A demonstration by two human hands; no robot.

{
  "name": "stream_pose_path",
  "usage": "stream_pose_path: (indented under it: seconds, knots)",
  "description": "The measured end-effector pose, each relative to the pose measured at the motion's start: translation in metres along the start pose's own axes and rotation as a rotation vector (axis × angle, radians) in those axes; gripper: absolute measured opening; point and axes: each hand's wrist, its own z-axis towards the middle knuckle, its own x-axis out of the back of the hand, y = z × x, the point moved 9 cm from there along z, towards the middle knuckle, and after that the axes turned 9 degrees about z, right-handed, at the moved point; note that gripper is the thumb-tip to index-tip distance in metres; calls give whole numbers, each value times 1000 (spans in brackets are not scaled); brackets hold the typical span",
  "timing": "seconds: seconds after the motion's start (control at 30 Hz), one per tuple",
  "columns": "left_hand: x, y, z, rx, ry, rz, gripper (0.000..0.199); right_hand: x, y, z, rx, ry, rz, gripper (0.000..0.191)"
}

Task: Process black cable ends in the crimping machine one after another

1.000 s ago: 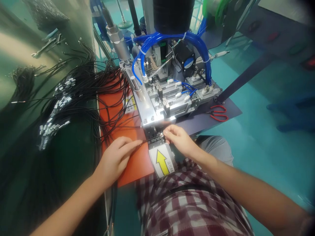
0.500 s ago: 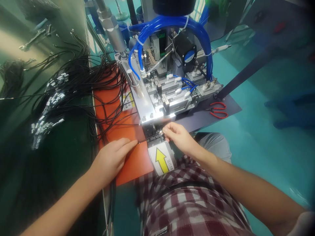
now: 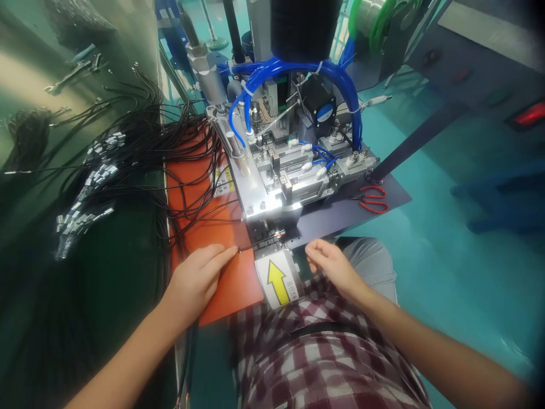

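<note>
A thin black cable (image 3: 259, 242) lies across the dark fixture at the front of the machine (image 3: 293, 170), its end with small coloured wires (image 3: 280, 233) near the fixture's right side. My left hand (image 3: 200, 275) rests over the orange sheet (image 3: 238, 284), its fingers closed on the cable's left part. To the right of the fixture, my right hand (image 3: 326, 258) is raised with curled fingers, apart from the cable; whether something small is between its fingertips is hidden. Just below the fixture is a white plate with a yellow arrow (image 3: 277, 281).
Many black cables (image 3: 128, 136) with silvery ends heap at the left and reach over the orange sheet. Red-handled pliers (image 3: 374, 200) lie right of the machine. Blue hoses (image 3: 293, 59) arch above it. A wrench (image 3: 70, 76) lies upper left.
My right hand has moved away from the cable end to the right and slightly down, uncovering the coloured wires. My left hand stays at the cable. The view has shifted slightly.
</note>
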Motion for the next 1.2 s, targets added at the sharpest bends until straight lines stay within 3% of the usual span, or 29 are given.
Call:
stream_pose_path:
  seconds: [0.13,0.23,0.4,0.57,0.73,1.03,1.2]
  knots:
    - [1,-1,1,19,7,-49,36,7,24,-19,-47,6,-17,33]
    - [1,-1,2,19,3,-48,35,7,28,-23,-27,12,-31,32]
    - [1,-2,2,29,7,-36,35,1,-10,-11,118,68,-48,26]
    - [-1,-4,-1,30,12,-39,34,-31,-45,17,135,-13,-21,24]
    - [-1,-3,-2,15,16,-31,33,-46,-43,32,118,-25,-17,24]
    - [-3,0,-1,-19,4,-23,32,-45,-43,30,70,71,-20,24]
    - [-4,2,-2,-48,4,-10,31,-45,-43,29,2,21,-12,28]
